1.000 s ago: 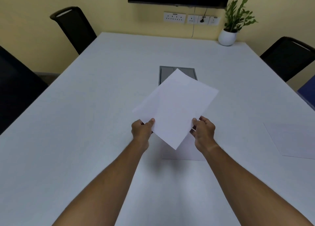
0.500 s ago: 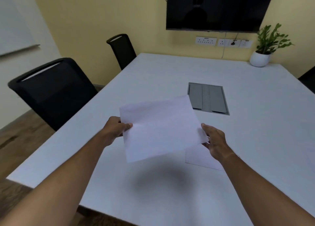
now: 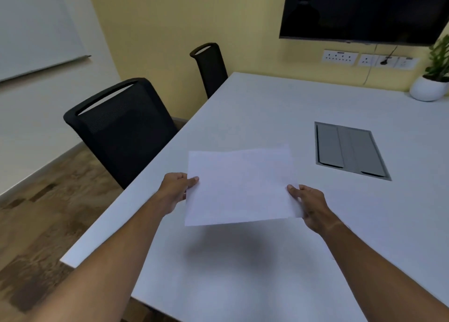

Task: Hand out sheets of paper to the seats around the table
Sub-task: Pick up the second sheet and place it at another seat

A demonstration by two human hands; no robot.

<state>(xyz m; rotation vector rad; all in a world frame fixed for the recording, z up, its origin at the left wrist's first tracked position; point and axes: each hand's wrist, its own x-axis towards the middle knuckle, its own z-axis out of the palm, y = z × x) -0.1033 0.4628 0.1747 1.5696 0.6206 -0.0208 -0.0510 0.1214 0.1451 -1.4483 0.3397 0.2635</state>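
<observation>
A white sheet of paper (image 3: 240, 186) hangs flat above the white table (image 3: 279, 102), casting a shadow on it. My left hand (image 3: 176, 188) pinches the sheet's left edge, thumb on top. My right hand (image 3: 309, 203) grips its right edge. The sheet is level with the near black chair (image 3: 121, 129), which stands at the table's left side. A second black chair (image 3: 211, 68) stands farther along that side.
A grey cable hatch (image 3: 349, 150) is set into the tabletop to the right of the sheet. A potted plant (image 3: 431, 83) stands at the far right corner. A dark screen (image 3: 364, 10) hangs on the yellow wall. Wooden floor lies left.
My view has swung left, bringing the left-side chairs into sight. The sheet has turned from diagonal to landscape and moved left with both hands. The papers lying on the table are out of view.
</observation>
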